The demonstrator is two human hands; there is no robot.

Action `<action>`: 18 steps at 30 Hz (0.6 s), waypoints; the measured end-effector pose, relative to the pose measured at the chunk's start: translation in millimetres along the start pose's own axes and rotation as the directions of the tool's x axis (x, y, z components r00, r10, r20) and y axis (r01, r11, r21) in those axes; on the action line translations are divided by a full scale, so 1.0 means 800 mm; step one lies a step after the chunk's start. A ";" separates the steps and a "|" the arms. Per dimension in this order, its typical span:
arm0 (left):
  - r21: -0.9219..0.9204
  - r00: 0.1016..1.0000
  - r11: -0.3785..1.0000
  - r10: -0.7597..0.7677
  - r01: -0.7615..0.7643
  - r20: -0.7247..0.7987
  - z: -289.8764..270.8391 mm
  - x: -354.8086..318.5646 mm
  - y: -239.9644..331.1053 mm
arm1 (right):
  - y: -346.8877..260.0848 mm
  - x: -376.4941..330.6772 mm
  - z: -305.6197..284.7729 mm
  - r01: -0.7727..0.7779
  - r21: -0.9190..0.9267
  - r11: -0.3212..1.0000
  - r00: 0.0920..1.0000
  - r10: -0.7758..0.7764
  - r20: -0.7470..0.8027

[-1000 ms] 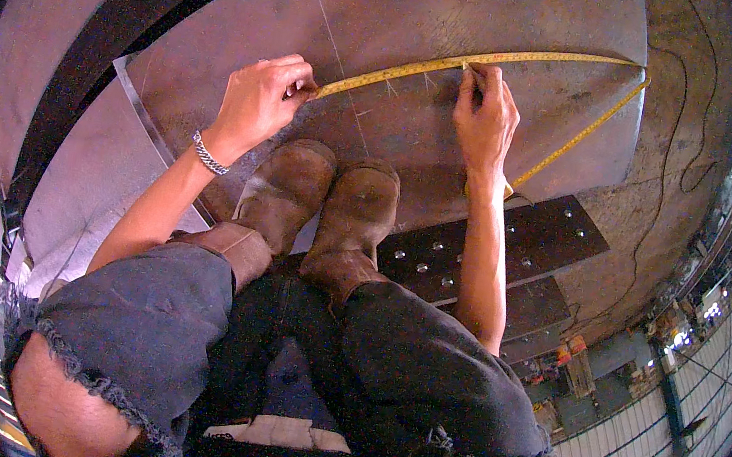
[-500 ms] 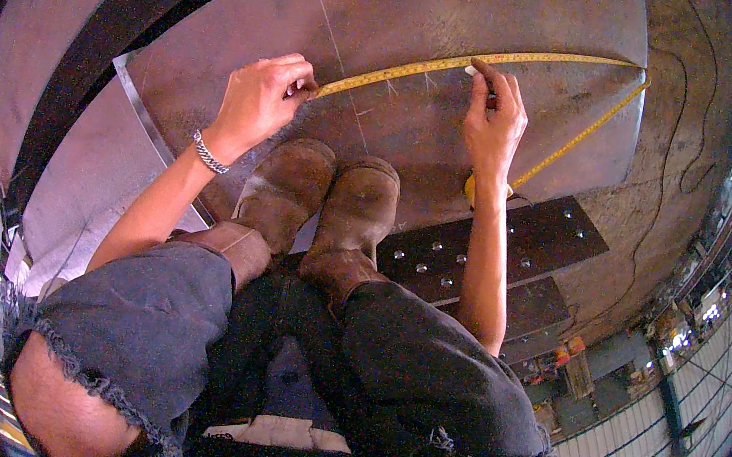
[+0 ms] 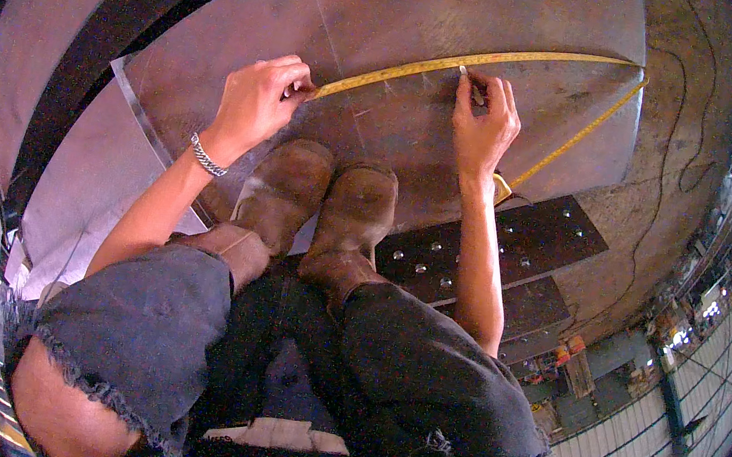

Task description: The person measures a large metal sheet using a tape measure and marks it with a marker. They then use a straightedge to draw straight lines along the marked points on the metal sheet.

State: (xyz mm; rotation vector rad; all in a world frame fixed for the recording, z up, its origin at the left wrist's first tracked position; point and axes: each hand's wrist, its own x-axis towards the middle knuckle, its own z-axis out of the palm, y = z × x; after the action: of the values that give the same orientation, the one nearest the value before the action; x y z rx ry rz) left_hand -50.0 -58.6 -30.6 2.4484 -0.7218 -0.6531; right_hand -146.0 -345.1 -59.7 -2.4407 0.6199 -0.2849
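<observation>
My left hand (image 3: 259, 106), with a metal chain bracelet at its wrist, pinches the end of a yellow tape measure (image 3: 432, 66). The blade stretches in a curve over a brown steel plate (image 3: 544, 118) to its right edge, then folds back toward me. Its yellow case (image 3: 501, 189) lies beside my right wrist, partly covered by it. Between thumb and fingers, my right hand (image 3: 487, 125) holds a small white piece of chalk (image 3: 463, 71), its tip at the near edge of the blade. A thin pale line (image 3: 322, 13) crosses the plate.
My brown boots (image 3: 355, 204) stand at the plate's near side. Dark steel strips with round holes (image 3: 529, 239) lie to the right of them. A thin cable (image 3: 675, 129) runs along the floor on the right. A curved dark gap (image 3: 83, 75) borders the plate's far left.
My right hand has shifted slightly left and turned, and the chalk now points up at the blade's edge. More of the tape case shows. My left hand stays in place.
</observation>
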 end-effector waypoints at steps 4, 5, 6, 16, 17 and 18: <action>0.004 1.000 1.000 -0.024 0.024 0.017 -0.001 -0.001 0.000 | 0.001 0.000 0.002 0.015 0.019 1.000 0.999 -0.014 -0.035; 0.002 0.999 1.000 -0.026 0.026 0.020 -0.001 -0.001 0.000 | 0.001 0.000 0.002 0.016 0.027 1.000 0.999 -0.015 -0.035; -0.002 0.999 0.999 -0.034 0.034 0.027 -0.001 -0.001 0.001 | 0.001 0.000 0.002 0.017 0.036 0.999 0.999 -0.015 -0.035; 0.008 1.000 1.000 0.007 -0.007 0.010 0.003 -0.001 -0.005 | -0.004 0.003 -0.001 0.079 -0.014 0.997 0.995 -0.079 -0.054; 0.009 1.000 1.000 0.008 -0.008 0.009 0.002 -0.001 -0.004 | -0.005 0.003 -0.001 0.078 -0.013 0.997 0.995 -0.079 -0.054; 0.000 1.000 1.000 0.003 -0.003 0.014 0.002 -0.001 -0.004 | -0.006 0.003 -0.001 0.078 -0.012 0.997 0.995 -0.078 -0.055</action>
State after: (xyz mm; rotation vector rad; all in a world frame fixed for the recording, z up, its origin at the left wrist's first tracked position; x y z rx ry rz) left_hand -50.0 -56.3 -33.7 2.4447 -0.7312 -0.6690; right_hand -142.5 -343.4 -56.2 -2.4776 0.5519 -0.3828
